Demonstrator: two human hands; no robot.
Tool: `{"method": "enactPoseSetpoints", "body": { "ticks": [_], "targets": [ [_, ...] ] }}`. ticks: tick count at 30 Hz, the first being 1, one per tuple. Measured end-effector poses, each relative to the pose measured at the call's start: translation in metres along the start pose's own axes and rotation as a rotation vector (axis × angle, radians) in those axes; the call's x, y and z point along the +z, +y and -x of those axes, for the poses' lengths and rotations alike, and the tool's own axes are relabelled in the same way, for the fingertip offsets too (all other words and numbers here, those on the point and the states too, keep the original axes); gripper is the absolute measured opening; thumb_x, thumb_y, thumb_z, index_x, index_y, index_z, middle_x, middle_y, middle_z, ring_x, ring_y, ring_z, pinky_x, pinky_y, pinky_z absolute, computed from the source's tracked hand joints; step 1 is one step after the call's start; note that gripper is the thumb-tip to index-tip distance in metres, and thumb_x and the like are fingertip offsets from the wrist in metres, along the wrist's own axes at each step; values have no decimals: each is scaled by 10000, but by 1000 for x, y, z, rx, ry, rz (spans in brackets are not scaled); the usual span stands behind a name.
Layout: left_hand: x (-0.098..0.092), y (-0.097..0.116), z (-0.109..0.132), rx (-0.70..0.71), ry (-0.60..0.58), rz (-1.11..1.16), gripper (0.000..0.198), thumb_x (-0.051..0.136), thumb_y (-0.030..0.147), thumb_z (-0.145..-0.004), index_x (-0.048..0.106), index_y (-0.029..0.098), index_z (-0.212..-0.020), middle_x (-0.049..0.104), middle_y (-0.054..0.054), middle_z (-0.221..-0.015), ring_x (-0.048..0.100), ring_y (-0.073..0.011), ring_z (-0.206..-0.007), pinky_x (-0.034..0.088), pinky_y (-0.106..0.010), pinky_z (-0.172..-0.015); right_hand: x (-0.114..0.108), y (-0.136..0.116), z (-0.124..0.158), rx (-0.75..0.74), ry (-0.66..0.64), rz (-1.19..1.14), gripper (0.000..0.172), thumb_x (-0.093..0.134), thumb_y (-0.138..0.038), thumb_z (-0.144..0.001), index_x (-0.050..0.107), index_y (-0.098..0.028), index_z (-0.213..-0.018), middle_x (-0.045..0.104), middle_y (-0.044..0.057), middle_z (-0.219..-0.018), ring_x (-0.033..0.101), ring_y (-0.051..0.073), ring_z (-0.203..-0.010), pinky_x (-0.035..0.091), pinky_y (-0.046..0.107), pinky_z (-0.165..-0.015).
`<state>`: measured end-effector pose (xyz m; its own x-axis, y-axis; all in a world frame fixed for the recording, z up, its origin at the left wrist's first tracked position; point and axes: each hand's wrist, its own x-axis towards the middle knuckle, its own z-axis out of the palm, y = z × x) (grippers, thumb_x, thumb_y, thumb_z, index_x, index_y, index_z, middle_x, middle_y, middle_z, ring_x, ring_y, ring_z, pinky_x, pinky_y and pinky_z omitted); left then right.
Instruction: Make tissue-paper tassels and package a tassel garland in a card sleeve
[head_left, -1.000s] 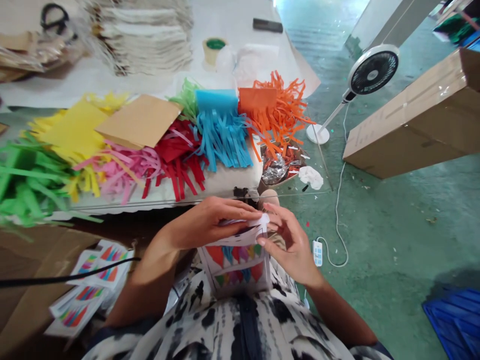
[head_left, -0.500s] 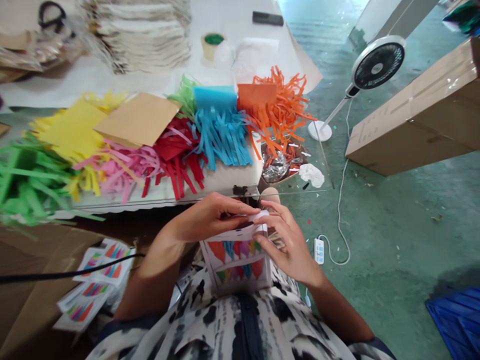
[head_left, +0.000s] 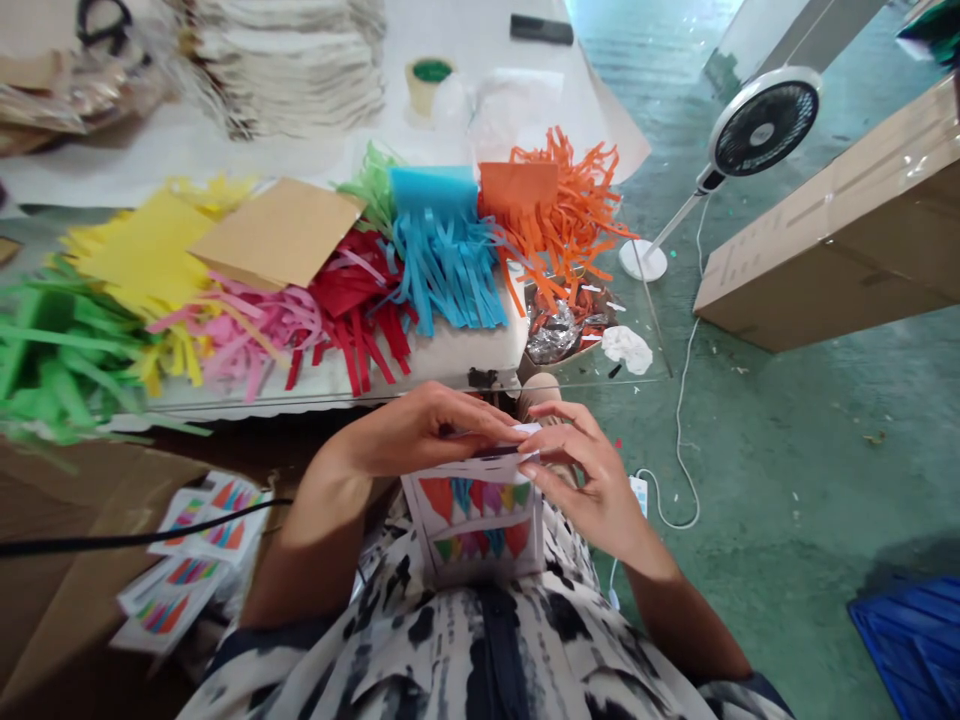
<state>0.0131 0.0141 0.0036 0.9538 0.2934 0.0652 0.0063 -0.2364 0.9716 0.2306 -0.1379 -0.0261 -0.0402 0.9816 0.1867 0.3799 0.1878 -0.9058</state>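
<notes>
A white packet printed with rows of colourful tassels rests upright against my patterned shirt. My left hand lies across its top edge, with fingers and thumb closed on the flap there. At the upper right corner, my right hand pinches the same edge between thumb and fingers. The fingertips of both hands nearly meet. What is inside the packet cannot be seen.
On the table ahead lie fringed paper tassels in green, yellow, pink, red, blue and orange. Printed cards sit in a carton at left. A fan and cardboard box stand right.
My right hand has shifted slightly to the right along the packet's top edge. My left hand stays on the flap. The whole view has moved a little.
</notes>
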Motion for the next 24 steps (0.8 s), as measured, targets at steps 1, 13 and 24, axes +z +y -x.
{"method": "enactPoseSetpoints", "body": {
  "ticks": [1, 13, 24],
  "targets": [
    [0, 1, 0, 4, -3, -4, 346, 639, 158, -1010, 769, 281, -1307, 767, -104, -1303, 751, -220, -1201, 609, -260, -1005, 0, 0, 0, 11, -4, -22, 142, 714, -239, -971, 719, -308, -1095, 673, 69, -1284, 557, 251, -1362, 610, 404, -978],
    [-4, 13, 0, 29, 100, -297, 303, 644, 136, -982, 824, 266, -1188, 790, -80, -1258, 789, -178, -1066, 605, -204, -882, 3, 5, 1, 88, 33, -190, 211, 770, -264, -934, 742, -342, -1128, 646, 57, -1256, 639, 227, -1221, 631, 352, -891],
    [5, 22, -14, 18, 123, -262, 230, 726, 330, -968, 813, 207, -1142, 814, -62, -957, 724, -132, -781, 523, -210, -686, 14, 4, 8, 201, 78, -374, 520, 778, -332, -925, 547, -354, -1391, 623, 56, -1310, 730, 177, -996, 654, 351, -881]
  ]
}}
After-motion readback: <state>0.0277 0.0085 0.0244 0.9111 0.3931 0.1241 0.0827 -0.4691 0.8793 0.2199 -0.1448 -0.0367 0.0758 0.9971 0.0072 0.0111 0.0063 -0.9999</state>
